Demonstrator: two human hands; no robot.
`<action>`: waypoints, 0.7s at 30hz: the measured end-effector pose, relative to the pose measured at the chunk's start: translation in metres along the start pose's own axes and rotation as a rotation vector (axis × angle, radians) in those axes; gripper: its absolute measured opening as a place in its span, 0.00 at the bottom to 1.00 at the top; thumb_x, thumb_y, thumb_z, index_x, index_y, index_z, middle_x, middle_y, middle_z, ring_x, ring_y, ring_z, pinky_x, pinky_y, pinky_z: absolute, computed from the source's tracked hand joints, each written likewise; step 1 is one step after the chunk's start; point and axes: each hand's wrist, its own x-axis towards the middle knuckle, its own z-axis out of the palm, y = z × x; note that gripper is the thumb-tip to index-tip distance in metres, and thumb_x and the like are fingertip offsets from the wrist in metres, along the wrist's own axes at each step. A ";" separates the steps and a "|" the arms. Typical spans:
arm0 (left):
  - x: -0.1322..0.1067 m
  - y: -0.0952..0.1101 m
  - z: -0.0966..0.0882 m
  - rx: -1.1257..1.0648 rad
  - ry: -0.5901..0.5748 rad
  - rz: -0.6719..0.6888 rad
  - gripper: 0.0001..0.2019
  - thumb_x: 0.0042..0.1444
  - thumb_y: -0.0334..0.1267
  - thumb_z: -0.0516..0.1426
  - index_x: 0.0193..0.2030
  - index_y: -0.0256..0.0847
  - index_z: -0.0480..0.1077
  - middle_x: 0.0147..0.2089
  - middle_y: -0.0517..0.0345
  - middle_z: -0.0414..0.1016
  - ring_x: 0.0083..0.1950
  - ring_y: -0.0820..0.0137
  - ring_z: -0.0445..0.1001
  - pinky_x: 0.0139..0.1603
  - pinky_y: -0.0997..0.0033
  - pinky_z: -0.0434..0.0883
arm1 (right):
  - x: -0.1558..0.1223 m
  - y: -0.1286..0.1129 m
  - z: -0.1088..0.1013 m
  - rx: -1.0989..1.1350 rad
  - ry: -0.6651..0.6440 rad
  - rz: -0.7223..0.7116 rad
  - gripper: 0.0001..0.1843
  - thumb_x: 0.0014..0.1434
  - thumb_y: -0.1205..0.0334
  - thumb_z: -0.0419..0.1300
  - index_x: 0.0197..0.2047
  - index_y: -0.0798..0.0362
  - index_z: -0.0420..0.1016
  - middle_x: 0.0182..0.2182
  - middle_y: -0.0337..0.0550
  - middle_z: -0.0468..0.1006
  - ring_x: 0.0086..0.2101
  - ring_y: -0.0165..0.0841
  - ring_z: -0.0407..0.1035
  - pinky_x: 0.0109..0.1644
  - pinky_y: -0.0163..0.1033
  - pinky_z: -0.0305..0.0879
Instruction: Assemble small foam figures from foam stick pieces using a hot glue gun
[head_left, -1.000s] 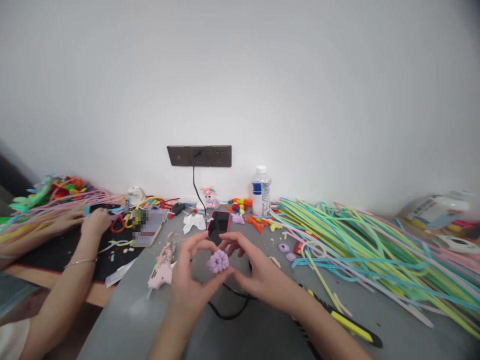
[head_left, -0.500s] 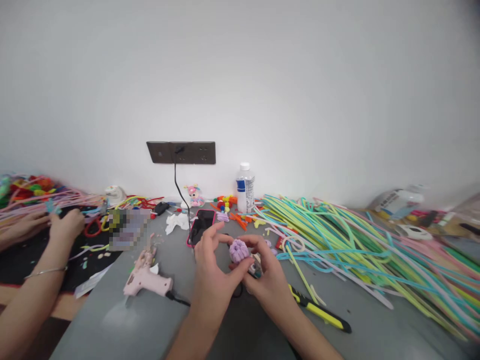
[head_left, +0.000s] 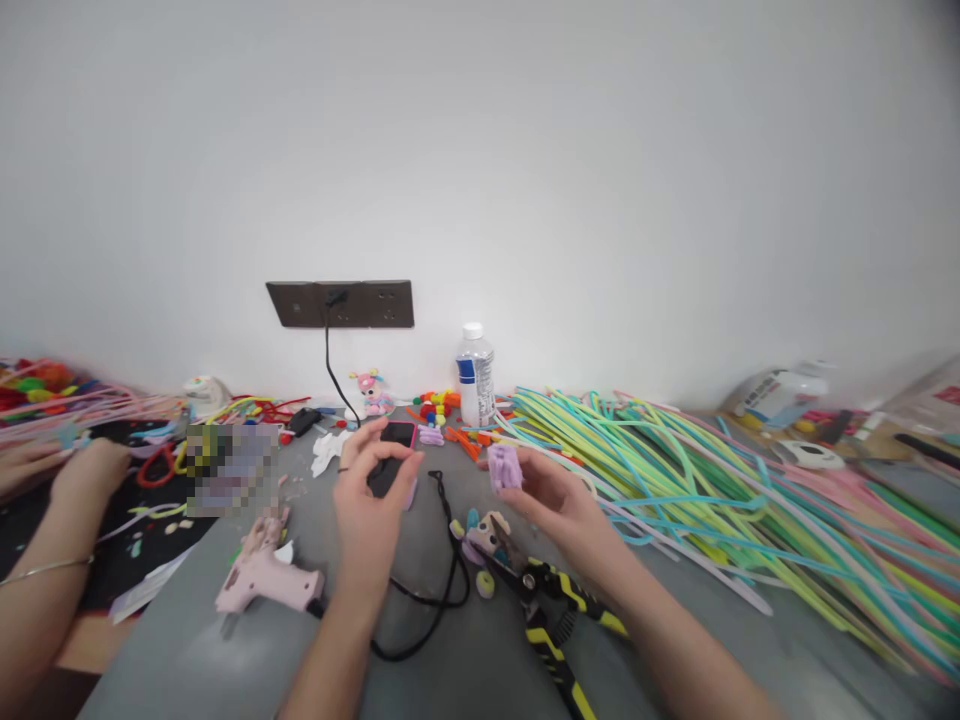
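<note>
My right hand (head_left: 559,498) is closed on a lilac fuzzy ball (head_left: 505,467), held above the grey table (head_left: 465,660). My left hand (head_left: 370,500) is apart from it, to the left. Its thumb and fingers are pinched together, and a small lilac piece (head_left: 410,491) shows at the thumb. Behind that hand lies a phone in a pink case (head_left: 395,436), partly hidden. Between my hands, on the table, sit a small pastel figure (head_left: 486,535) and yellow-and-black pliers (head_left: 551,610).
A pink glue gun (head_left: 264,578) with a black cord (head_left: 442,590) lies at the left. Another person's hand (head_left: 86,472) works at the far left. A water bottle (head_left: 475,375) and a wall socket (head_left: 341,303) are behind. Long coloured pipe cleaners (head_left: 720,480) cover the right side.
My hands have come apart: the right one carried the lilac ball up and right, the left one moved back left. The view turned right, and the pliers and figure now show.
</note>
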 end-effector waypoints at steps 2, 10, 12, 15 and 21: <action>0.014 -0.010 0.009 -0.091 -0.050 -0.038 0.06 0.53 0.43 0.65 0.29 0.44 0.79 0.54 0.49 0.79 0.61 0.56 0.73 0.63 0.54 0.65 | 0.014 0.001 -0.016 0.107 -0.089 0.089 0.19 0.57 0.47 0.67 0.48 0.49 0.79 0.43 0.46 0.81 0.45 0.42 0.73 0.49 0.44 0.68; 0.023 -0.033 0.062 -0.249 -0.234 -0.209 0.12 0.57 0.47 0.62 0.30 0.41 0.75 0.42 0.49 0.84 0.46 0.61 0.80 0.49 0.61 0.73 | 0.061 0.036 -0.047 0.440 -0.267 0.177 0.24 0.49 0.45 0.74 0.43 0.53 0.84 0.35 0.45 0.81 0.34 0.34 0.69 0.39 0.38 0.62; 0.019 -0.033 0.067 -0.246 -0.239 -0.188 0.15 0.61 0.50 0.58 0.31 0.42 0.72 0.37 0.52 0.83 0.40 0.64 0.79 0.45 0.64 0.73 | 0.062 0.045 -0.049 0.473 -0.232 0.193 0.24 0.48 0.45 0.75 0.43 0.52 0.84 0.35 0.43 0.81 0.33 0.33 0.68 0.38 0.37 0.60; 0.014 -0.031 0.069 -0.262 -0.274 -0.179 0.16 0.60 0.50 0.59 0.28 0.42 0.71 0.33 0.54 0.83 0.36 0.66 0.79 0.41 0.67 0.74 | 0.060 0.051 -0.050 0.492 -0.206 0.206 0.23 0.48 0.46 0.76 0.44 0.51 0.84 0.35 0.43 0.81 0.34 0.32 0.68 0.39 0.37 0.61; 0.006 -0.028 0.066 -0.317 -0.329 -0.364 0.09 0.48 0.43 0.66 0.30 0.39 0.80 0.31 0.52 0.85 0.35 0.62 0.83 0.40 0.66 0.78 | 0.055 0.051 -0.047 0.529 -0.260 0.206 0.22 0.50 0.47 0.75 0.44 0.51 0.84 0.39 0.44 0.82 0.36 0.33 0.71 0.44 0.38 0.65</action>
